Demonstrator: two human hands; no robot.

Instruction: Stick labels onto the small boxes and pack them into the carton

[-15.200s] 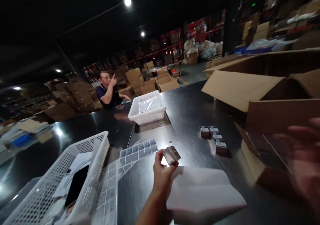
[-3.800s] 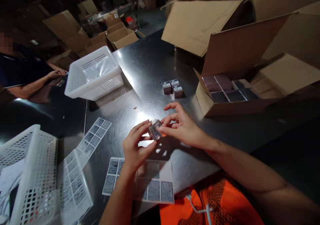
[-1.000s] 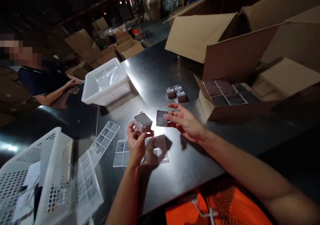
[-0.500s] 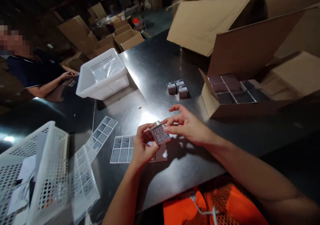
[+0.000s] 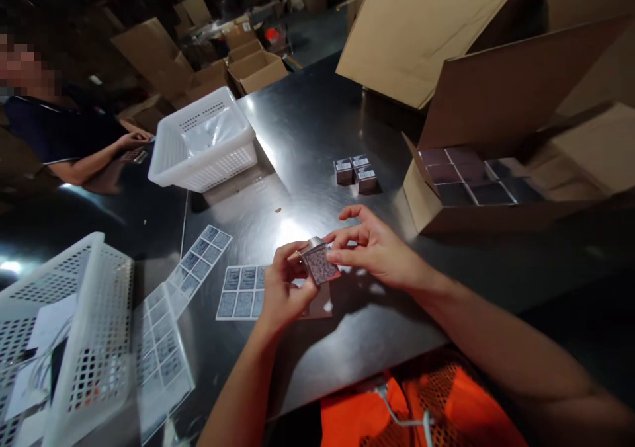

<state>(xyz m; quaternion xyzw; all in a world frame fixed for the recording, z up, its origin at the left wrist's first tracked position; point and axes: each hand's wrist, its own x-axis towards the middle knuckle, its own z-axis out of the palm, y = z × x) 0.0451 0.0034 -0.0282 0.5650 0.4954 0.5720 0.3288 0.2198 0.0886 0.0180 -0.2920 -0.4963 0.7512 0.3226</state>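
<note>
My left hand [image 5: 288,288] grips a small box [image 5: 321,266] between thumb and fingers, tilted above the metal table. Its front face carries a grey printed pattern, and a silvery flap or edge shows at the top. My right hand [image 5: 370,248] pinches the box's right edge with thumb and forefinger; its other fingers are loosely bent. Behind my left hand lies a sheet of square stickers [image 5: 238,293], partly hidden by it. A brownish flat surface [image 5: 322,305] shows beneath the small box; what it belongs to I cannot make out.
Several small boxes [image 5: 367,181] stand together farther back. An open carton [image 5: 436,212] of dark boxes is at right. More sticker sheets [image 5: 201,262] lie leftward beside a white basket [image 5: 102,341]. Another basket [image 5: 203,169] stands behind; a person [image 5: 64,136] works at far left.
The view has shifted slightly. Both hands keep nearly the same hold on the small box, with no clear change in it.
</note>
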